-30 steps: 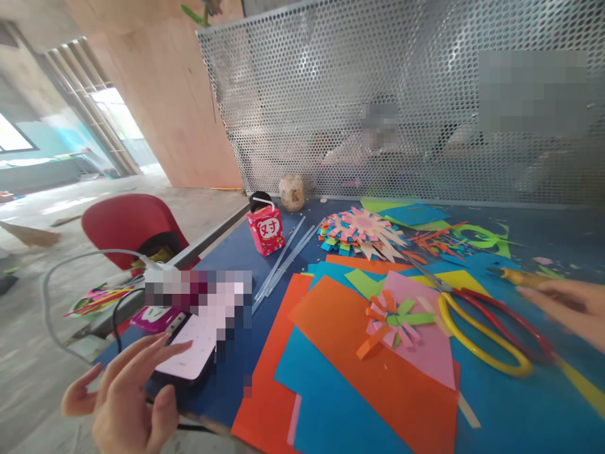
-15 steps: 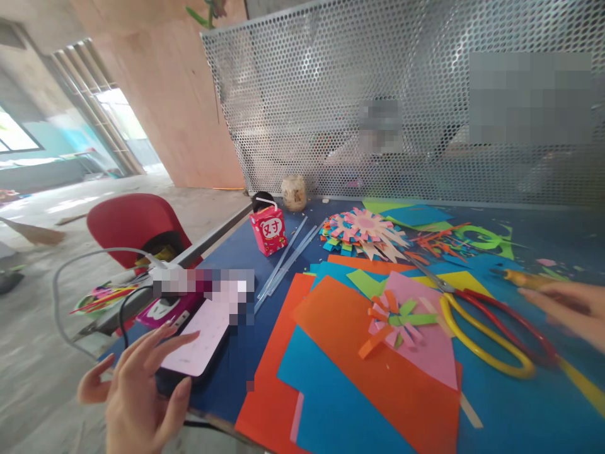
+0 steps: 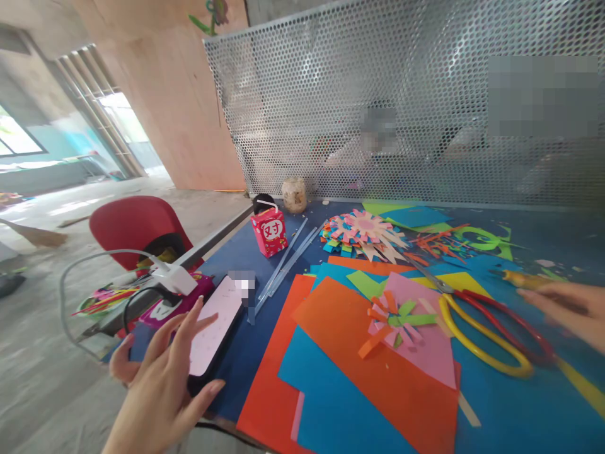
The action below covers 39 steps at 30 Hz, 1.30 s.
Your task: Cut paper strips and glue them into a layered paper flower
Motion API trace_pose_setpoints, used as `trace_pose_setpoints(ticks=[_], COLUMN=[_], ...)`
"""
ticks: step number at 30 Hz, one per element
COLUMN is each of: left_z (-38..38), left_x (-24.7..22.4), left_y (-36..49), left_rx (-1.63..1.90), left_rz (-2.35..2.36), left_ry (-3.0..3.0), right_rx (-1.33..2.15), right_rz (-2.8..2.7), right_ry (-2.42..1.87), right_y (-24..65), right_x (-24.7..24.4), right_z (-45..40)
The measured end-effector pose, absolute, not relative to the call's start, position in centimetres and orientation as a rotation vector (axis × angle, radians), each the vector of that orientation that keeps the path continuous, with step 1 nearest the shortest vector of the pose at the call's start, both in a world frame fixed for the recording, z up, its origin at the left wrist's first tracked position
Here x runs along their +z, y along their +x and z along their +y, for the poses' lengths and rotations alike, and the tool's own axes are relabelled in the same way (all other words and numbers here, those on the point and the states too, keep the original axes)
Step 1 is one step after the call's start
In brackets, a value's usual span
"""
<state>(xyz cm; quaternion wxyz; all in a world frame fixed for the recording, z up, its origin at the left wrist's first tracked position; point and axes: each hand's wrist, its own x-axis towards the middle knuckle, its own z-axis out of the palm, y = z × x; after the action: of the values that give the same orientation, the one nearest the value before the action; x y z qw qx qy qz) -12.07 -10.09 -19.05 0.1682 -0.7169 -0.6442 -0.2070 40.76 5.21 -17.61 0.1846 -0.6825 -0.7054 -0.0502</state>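
My left hand (image 3: pixel 165 378) is over a phone (image 3: pixel 217 331) with a lit pale screen at the table's left edge. Its fingers are spread, with fingertips at or just above the screen; contact is hard to tell. At the right edge, my right hand (image 3: pixel 570 309) is closed around a yellow-handled tool (image 3: pixel 522 279) with a thin dark tip; its kind is unclear. Left of that hand lie scissors (image 3: pixel 444 288) with red and yellow handles. A small paper flower (image 3: pixel 392 319) with orange, pink and green strips rests on pink paper (image 3: pixel 439 359).
Coloured sheets (image 3: pixel 350 328) cover the front. Fringed paper flowers (image 3: pixel 363 227) are piled behind, beside paper scraps (image 3: pixel 439 243). Clear sticks (image 3: pixel 293 258), a red drink carton (image 3: pixel 270 233) and a jar (image 3: pixel 294 194) stand or lie left. A white charger (image 3: pixel 174 277) sits beside the phone. Perforated metal screen (image 3: pixel 331 94) behind.
My left hand has moved right and slightly up over the phone, fingers still spread. My right hand and the paper things look almost unchanged.
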Motion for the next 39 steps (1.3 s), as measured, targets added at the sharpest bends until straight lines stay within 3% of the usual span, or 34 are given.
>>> trace_pose_setpoints(ticks=[3, 16, 25, 31, 39], left_z=[-10.0, -8.9, -5.6, -1.8, -0.3], left_x=[-19.0, -17.3, -13.3, -13.1, -15.5], left_y=[-12.1, -6.9, 2.2, 4.9, 4.0], left_rx=[-0.596, -0.626, -0.474, -0.145, -0.323], left_rz=[-1.798, -1.613, -1.380, -1.087, -1.130], left_ry=[-2.061, -2.275, -2.683, -2.765, -2.903], right_rx=[0.122, 0.131, 0.058, -0.113, -0.333], right_rz=[-1.957, -1.892, -2.177, -2.552, -2.672], right_ry=[-2.139, -2.296, -1.800, -0.940, -0.666], right_y=[39.8, 37.3, 35.0, 29.4, 26.7], right_x=[-16.6, -15.8, -16.1, -17.0, -17.7], right_z=[4.9, 3.7, 3.0, 0.9, 0.5])
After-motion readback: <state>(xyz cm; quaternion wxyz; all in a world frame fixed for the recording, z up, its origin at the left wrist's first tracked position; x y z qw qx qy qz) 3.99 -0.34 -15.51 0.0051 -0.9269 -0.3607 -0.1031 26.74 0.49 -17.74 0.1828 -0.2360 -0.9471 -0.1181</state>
